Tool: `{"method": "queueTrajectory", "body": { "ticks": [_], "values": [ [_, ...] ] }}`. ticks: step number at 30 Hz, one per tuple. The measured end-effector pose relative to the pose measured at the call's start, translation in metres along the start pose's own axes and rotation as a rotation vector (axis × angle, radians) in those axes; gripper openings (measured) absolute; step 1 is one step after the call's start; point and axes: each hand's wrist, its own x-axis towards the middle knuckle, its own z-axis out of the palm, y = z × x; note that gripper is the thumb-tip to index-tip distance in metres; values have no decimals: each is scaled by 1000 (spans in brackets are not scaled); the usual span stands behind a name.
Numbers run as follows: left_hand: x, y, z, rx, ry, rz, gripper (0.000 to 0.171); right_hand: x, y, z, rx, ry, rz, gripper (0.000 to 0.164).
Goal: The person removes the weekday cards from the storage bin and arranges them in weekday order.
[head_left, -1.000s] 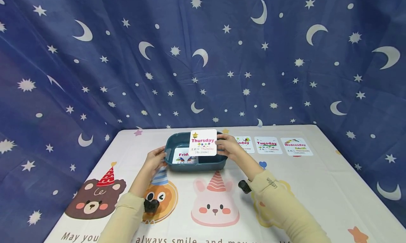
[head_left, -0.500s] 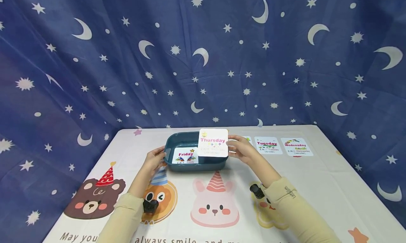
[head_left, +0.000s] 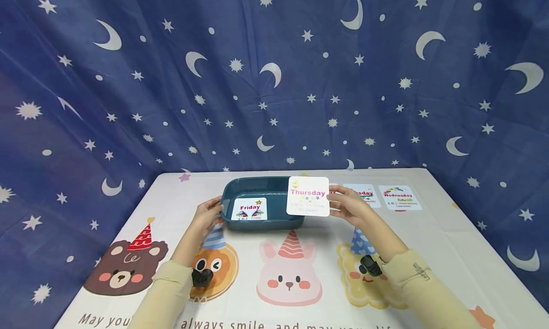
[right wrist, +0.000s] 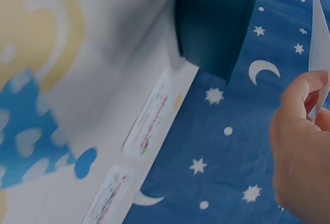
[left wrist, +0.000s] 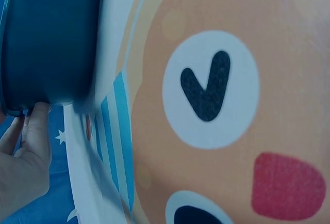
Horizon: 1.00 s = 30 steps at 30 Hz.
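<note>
A dark teal plastic basin (head_left: 262, 225) stands on the table, with a white "Friday" card (head_left: 249, 210) lying in its left half. My left hand (head_left: 207, 215) grips the basin's left end, its fingers against the outer wall, as the left wrist view also shows of the basin (left wrist: 49, 38). My right hand (head_left: 349, 206) pinches the right edge of a white "Thursday" card (head_left: 308, 196), held up tilted and overlapping the basin's right end in the head view. In the right wrist view this card (right wrist: 319, 38) appears edge-on, between thumb and fingers.
Right of the basin lie a mostly covered card (head_left: 333, 190), a "Tuesday" card (head_left: 366, 195) partly behind the right hand, and a "Wednesday" card (head_left: 401, 198), in a row. A white tablecloth (head_left: 454, 252) with cartoon animals covers the table. A blue starry curtain (head_left: 274, 105) hangs behind.
My right hand has moved right with the Thursday card, from over the basin's middle to its right end. The Friday card is now fully uncovered. The left hand keeps its hold.
</note>
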Motion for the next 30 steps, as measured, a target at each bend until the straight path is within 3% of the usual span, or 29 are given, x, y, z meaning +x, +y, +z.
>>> {"method": "queueTrajectory", "body": {
  "ticks": [13, 18, 25, 30],
  "values": [
    [-2, -2, 2, 10, 4, -5, 47, -13, 18, -31, -99, 33, 18, 39],
    [-3, -1, 1, 0, 0, -5, 47, -13, 26, -38, -115, 61, 50, 39],
    [-1, -1, 1, -5, -2, -7, 47, -13, 34, -49, -154, 83, 60, 54],
    [-2, 1, 1, -13, 1, -5, 47, -10, 41, -55, -191, 122, 66, 55]
  ]
}}
